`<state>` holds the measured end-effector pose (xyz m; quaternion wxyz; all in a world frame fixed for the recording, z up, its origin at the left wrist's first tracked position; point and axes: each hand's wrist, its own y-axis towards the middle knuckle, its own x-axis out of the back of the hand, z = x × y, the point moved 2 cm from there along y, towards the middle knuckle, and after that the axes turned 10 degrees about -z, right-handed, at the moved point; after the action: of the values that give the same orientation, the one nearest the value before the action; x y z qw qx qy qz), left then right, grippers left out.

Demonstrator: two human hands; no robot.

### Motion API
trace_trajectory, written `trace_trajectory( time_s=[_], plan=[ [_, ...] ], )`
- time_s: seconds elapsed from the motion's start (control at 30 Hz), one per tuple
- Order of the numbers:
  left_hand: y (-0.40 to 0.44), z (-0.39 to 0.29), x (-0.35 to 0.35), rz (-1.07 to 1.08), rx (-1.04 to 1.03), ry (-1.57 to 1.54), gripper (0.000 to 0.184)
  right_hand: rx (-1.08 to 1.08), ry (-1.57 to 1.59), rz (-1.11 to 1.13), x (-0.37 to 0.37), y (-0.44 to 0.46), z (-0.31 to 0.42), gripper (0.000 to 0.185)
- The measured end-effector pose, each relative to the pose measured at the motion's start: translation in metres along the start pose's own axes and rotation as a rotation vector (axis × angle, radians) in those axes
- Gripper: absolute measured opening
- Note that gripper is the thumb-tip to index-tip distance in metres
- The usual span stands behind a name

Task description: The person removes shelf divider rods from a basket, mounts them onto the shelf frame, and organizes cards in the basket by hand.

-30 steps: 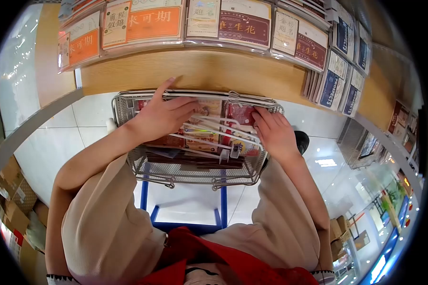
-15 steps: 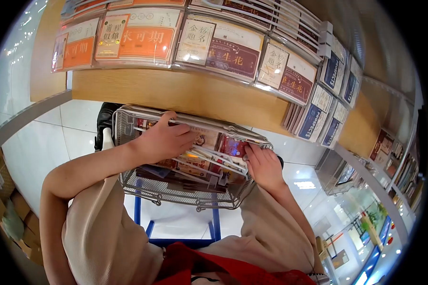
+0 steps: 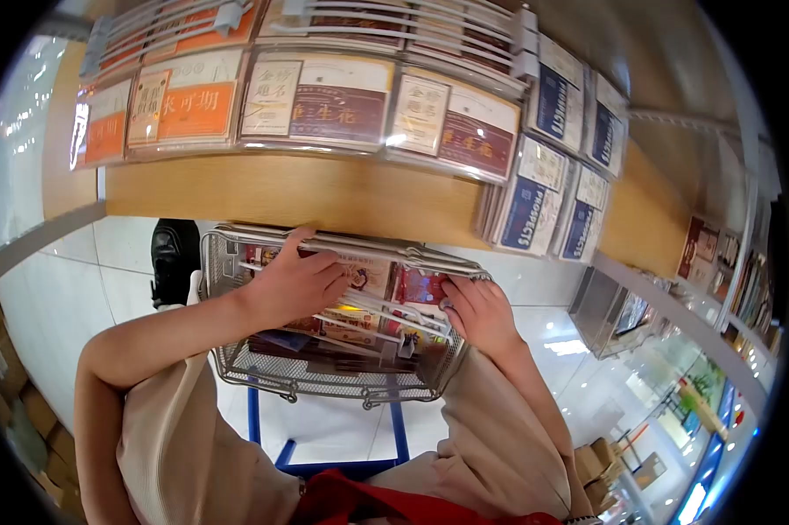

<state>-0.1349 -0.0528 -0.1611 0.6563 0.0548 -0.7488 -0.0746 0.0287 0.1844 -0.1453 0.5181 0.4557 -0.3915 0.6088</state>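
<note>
At far left a black, smooth-surfaced shoe (image 3: 175, 258) sits at ten o'clock of the grey metal-mesh basket (image 3: 259, 383), whose long axis runs from nine toward three, tipping slightly to four. The left hand (image 3: 300, 284) is over the basket, at ten to eleven from its centre: thumb spread to the far rim, fingers half curled. Whether they grip anything I cannot tell.

At three from that hand, inside the basket, lies a shiny red flat packet (image 3: 422, 284); its long axis is unclear. Between them shows a cream, printed flat packet (image 3: 366, 276); slim, stiff white rods (image 3: 385, 306) slant from ten to four nearer the body.

The right hand (image 3: 483, 311) is at the basket's three o'clock, fingers together and gently bent. The red packet lies at ten from it, right by the fingertips, so this hand is nearer; any pinch is hidden. Beyond, at one, glossy blue-and-white rectangular packs (image 3: 531, 206) stand at the pale, wood-grained shelf (image 3: 272, 192).
</note>
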Motion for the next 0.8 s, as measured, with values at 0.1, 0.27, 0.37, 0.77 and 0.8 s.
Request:
trace_trajectory(
  time_s=[0.1,0.27,0.37,0.77,0.8],
  plan=[
    [0.006,-0.008,0.018,0.089,-0.100,0.101,0.018,-0.067,0.177,-0.088,0.007,0.005,0.006,0.036],
    [0.015,-0.030,0.020,0.042,-0.034,-0.111,0.035,-0.088,0.426,-0.083,0.001,-0.001,0.043,0.039],
    [0.013,-0.032,0.019,0.090,0.057,-0.275,0.051,-0.196,0.444,-0.143,-0.017,-0.011,0.057,0.038],
    [0.015,-0.009,0.068,-0.035,0.659,-0.991,0.035,-0.609,1.336,-0.213,0.010,-0.001,0.047,0.051],
    [0.018,-0.010,0.067,0.022,0.624,-0.992,0.032,-0.612,1.625,-0.294,0.021,0.007,0.050,0.056]
  ],
)
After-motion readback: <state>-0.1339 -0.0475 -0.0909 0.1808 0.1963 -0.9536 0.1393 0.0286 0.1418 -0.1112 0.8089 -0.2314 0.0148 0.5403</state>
